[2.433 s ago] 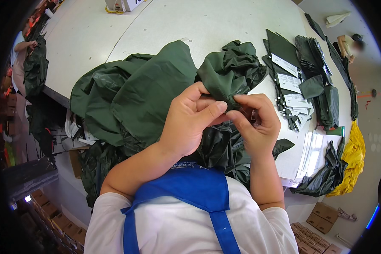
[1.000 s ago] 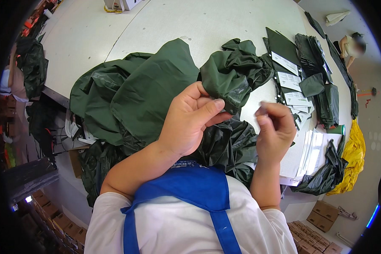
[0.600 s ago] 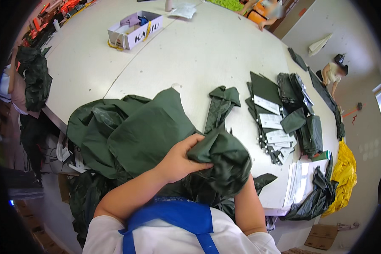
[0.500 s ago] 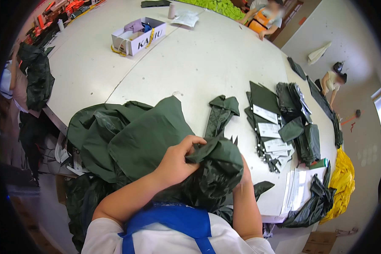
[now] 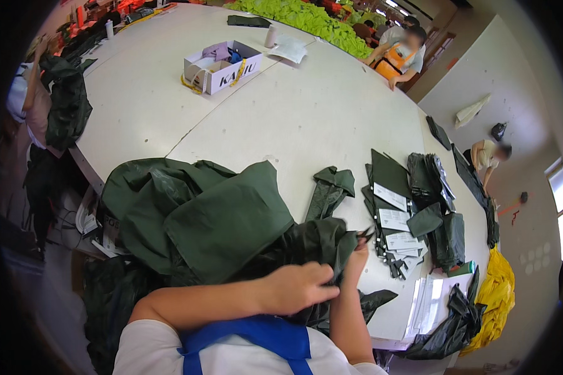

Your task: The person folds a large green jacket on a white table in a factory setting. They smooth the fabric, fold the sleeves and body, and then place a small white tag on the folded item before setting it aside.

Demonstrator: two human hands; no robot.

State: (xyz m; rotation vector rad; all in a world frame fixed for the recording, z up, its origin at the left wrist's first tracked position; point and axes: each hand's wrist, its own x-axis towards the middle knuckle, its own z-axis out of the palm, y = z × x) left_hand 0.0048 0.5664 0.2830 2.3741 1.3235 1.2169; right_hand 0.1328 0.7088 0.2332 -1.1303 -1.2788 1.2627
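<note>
A dark green coated-fabric garment lies bunched on the near edge of the table and reaches up to my hands. My left hand crosses in front of it, fingers curled in at the fabric's edge; the fingertips are partly hidden. My right hand is closed beside the raised fabric, on its right side. Small dark scissors stick out of it, points up and to the right. Just beyond the bunch lies a folded strip of the same green fabric.
To the right lie flat green pieces with white labels and stacked dark packs. Yellow fabric hangs at the right edge. A white box with a tape measure stands farther back. Co-workers stand around the table.
My left hand has let go of the raised hood-like fold and come down toward me and right. That fold has dropped. The scissors show more clearly above my right hand.
</note>
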